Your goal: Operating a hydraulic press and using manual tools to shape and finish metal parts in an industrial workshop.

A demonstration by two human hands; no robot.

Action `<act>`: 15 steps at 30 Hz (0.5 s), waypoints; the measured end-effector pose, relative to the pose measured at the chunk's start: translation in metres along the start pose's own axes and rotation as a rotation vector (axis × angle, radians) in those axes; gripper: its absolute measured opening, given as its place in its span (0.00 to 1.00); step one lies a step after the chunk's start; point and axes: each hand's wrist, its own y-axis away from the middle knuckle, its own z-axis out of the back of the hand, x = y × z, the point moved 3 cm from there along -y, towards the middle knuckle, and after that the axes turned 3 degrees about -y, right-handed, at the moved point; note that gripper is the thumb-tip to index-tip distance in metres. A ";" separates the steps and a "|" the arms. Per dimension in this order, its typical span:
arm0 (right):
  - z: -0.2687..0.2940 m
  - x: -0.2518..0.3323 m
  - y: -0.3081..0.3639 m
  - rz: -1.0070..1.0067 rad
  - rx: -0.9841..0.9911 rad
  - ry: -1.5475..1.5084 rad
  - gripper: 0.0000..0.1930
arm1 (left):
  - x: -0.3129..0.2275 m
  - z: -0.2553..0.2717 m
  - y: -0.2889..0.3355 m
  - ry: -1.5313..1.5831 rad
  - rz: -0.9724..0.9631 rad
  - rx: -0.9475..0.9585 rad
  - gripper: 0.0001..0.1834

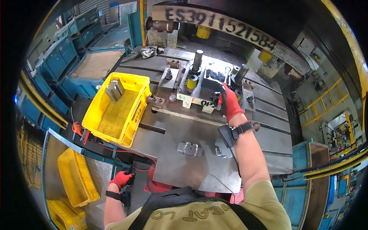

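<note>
My right hand [231, 103], in a red and black glove, reaches over the die set [199, 86] on the press bed. Its fingers are closed near the die's right guide post [240, 74]; what they hold, if anything, I cannot make out. Low at the left, beside the bed's front edge, my left hand [122, 179] is curled, in a matching glove. Whether something is inside those fingers is hidden. Between my arms, a small grey metal part [189, 149] lies on the steel plate [180, 172], and a second shiny metal part [223, 151] sits near my right forearm.
A yellow bin [132, 134] with a metal block [114, 90] inside stands on the bed's left. More yellow bins [73, 180] are at lower left. The press ram [230, 25] hangs above the die. A red cable [126, 151] runs along the bed's left front edge.
</note>
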 end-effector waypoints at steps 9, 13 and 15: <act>-0.003 0.010 0.007 -0.069 -0.039 0.007 0.22 | 0.091 -0.029 -0.080 0.178 0.085 0.126 0.13; 0.005 0.005 0.003 -0.056 -0.048 -0.006 0.23 | 0.080 -0.030 -0.085 -0.120 -0.051 0.048 0.18; 0.009 0.001 -0.002 -0.061 -0.029 -0.021 0.23 | 0.071 -0.031 -0.080 -0.164 -0.004 0.036 0.19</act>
